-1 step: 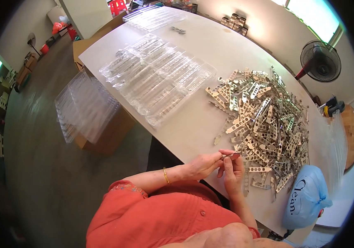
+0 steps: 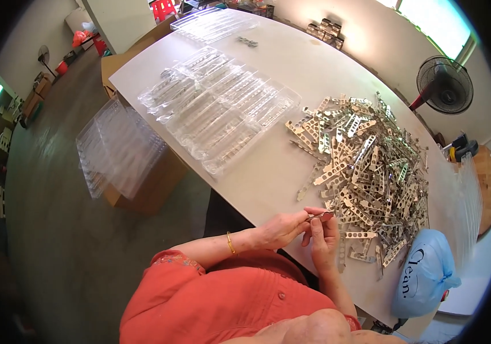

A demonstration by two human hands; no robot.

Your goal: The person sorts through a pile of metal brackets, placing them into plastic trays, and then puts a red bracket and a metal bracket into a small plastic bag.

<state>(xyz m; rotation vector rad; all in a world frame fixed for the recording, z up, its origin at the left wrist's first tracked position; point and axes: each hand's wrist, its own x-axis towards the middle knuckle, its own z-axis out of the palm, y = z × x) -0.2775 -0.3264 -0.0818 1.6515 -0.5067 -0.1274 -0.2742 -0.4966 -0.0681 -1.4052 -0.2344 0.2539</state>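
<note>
A black fan (image 2: 445,85) stands beside a blue bag (image 2: 423,281).

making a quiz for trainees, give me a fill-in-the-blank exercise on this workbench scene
1. Both hands, left hand and right hand, pinch one small ____ strip.
2. The heap of perforated strips lies on a ____ table.
3. The clear plastic trays lie to the person's ____ of the heap.
4. The left wrist wears a ____ bangle.

Missing words: metal; white; left; gold

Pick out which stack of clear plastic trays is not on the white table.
It is the stack of clear trays resting on the cardboard box beside the table's left edge; the other trays lie on the table top.
</note>
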